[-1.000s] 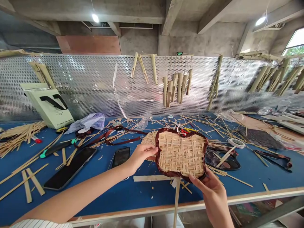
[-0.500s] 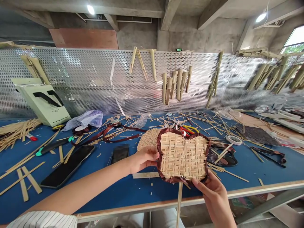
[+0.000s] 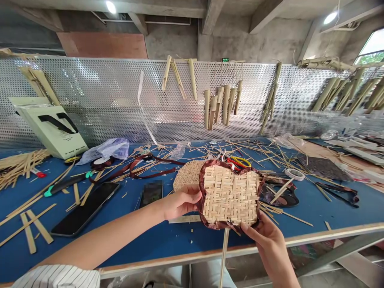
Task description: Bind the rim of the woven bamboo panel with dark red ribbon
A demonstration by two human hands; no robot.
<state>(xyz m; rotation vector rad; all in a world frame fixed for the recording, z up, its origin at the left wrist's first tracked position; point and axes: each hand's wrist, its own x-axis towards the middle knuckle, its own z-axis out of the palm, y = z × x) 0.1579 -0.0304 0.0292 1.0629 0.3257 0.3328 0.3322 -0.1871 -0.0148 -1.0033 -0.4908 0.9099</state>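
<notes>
we're gripping the woven bamboo panel evenly from both sides | left hand half-closed, pinching its maroon ribbon edging | right hand half-closed, bracing the lower edge

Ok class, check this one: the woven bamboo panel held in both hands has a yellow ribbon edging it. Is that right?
No, the colour is wrong: the ribbon is dark reddish-brown, not yellow. The head view shows it edging the woven bamboo panel, held in the left hand and right hand.
</notes>
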